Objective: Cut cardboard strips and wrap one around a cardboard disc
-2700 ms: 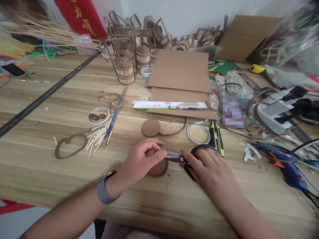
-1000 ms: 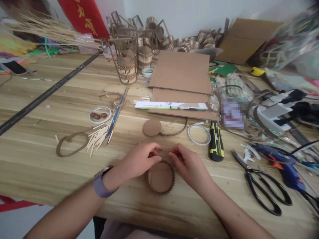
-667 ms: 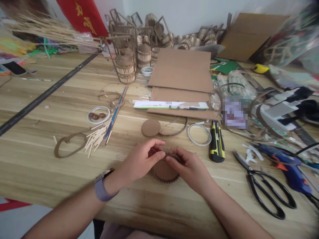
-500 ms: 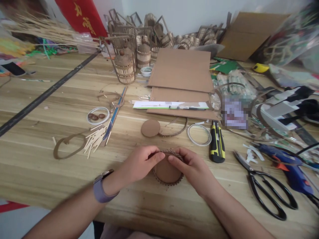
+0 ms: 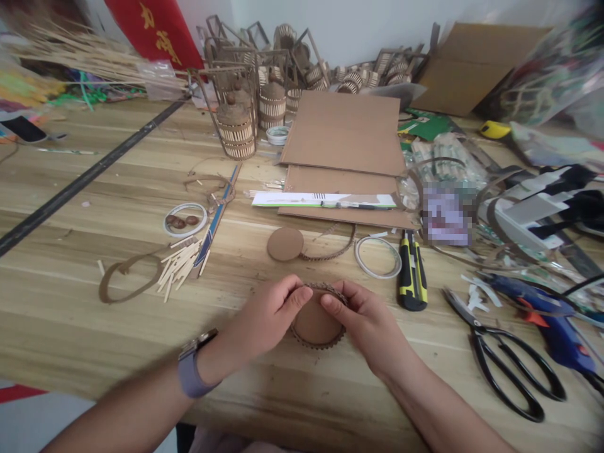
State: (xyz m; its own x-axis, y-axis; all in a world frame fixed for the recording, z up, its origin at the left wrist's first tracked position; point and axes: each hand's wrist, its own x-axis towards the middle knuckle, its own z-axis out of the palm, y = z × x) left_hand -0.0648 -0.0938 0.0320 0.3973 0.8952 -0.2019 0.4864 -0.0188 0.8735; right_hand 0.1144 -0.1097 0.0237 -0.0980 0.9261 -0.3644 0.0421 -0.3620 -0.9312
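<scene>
Between my hands is a round cardboard disc [image 5: 321, 321] edged with a strip of corrugated cardboard [image 5: 319, 346]. My left hand [image 5: 271, 309] grips its far left rim, thumb inside and fingers outside. On the far right rim my right hand [image 5: 365, 314] pinches the strip the same way. The fingertips behind the rim are partly hidden. Just beyond lies a second cardboard disc [image 5: 285, 244], with a curved corrugated strip [image 5: 330, 257] beside it. A white tape roll [image 5: 377, 257] and a yellow-black utility knife [image 5: 412, 274] lie beyond my right hand.
Black-handled scissors [image 5: 507, 358] and a blue glue gun [image 5: 561, 327] lie at the right. Thin wooden sticks [image 5: 179, 267] are piled at the left near a tape roll [image 5: 185, 219] holding brown beads. Cardboard sheets [image 5: 344, 132] and small slatted buckets [image 5: 236, 135] stand farther back.
Both hands stay on the rim of the disc. My right thumb has shifted slightly to the right, and my left wrist has turned a little.
</scene>
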